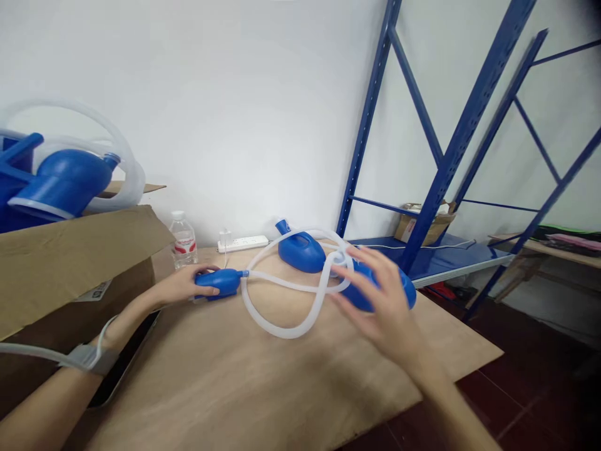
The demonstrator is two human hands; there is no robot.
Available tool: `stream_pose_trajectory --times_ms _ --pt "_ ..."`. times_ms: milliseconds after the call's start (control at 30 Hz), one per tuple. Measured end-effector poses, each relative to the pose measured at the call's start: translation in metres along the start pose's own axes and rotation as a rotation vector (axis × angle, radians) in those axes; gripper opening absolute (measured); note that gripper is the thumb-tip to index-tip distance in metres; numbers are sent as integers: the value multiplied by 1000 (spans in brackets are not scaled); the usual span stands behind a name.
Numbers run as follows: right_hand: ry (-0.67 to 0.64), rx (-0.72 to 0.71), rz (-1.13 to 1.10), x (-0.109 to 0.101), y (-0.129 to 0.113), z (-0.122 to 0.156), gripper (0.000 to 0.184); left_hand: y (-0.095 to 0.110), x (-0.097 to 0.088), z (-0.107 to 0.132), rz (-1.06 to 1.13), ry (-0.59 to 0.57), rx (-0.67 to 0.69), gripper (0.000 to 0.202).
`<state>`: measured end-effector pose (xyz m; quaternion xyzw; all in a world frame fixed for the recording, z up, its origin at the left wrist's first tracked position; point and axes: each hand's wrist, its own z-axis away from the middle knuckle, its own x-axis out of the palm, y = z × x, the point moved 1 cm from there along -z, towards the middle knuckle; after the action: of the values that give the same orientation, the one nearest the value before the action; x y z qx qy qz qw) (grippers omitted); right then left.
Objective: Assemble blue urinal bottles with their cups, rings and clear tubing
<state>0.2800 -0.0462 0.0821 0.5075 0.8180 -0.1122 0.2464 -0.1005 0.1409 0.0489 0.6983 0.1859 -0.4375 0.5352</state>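
Observation:
A blue plastic funnel-like head (224, 282) lies on the table, and my left hand (185, 285) is closed around its wide end. A translucent white hose (287, 332) runs from its narrow neck and loops over the table. My right hand (382, 307) has its fingers apart, close by the coiled end of the hose; any light contact I cannot make out. Behind that hand lies a blue plastic bottle (407, 289), partly hidden. Another blue bottle (300, 252), with a handle opening and a neck at upper left, rests behind the hose.
An open cardboard box (89, 257) at left holds blue funnel heads (70, 181) and hoses. A water bottle (184, 241) and a white power strip (244, 243) stand near the wall. Blue metal shelving (441, 169) rises at right, with a small carton (417, 227) on it.

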Motion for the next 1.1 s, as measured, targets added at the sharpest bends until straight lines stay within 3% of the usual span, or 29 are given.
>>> stream_pose_trajectory --times_ms 67,167,233,267,367,433,600,733,867,967,1100 --pt "-124 136 114 -9 52 11 52 -4 4 -2 65 8 -31 83" --pt "-389 351 261 3 127 30 77 -9 13 -7 136 26 -19 86" --pt "-623 340 214 15 154 41 78 -14 19 -12 166 88 -3 98" --pt "-656 321 217 19 160 44 77 -17 22 -15 176 131 -1 106" --pt "-657 284 248 22 153 47 78 -22 30 -21 220 280 -38 127" --pt "-674 284 261 18 141 45 79 -24 33 -22 241 362 -75 128" --pt "-697 295 280 2 132 45 75 -23 34 -19 448 387 -212 99" --pt "-673 362 349 -12 154 60 73 -24 23 -16 635 527 -357 87" --pt "-633 507 372 -21 183 71 63 -22 13 -17 711 606 -407 75" --pt "-592 612 310 -15 187 64 63 -22 12 -17 714 616 -427 73" --pt "-556 587 130 7 157 30 64 -25 19 -20 689 602 -459 64"
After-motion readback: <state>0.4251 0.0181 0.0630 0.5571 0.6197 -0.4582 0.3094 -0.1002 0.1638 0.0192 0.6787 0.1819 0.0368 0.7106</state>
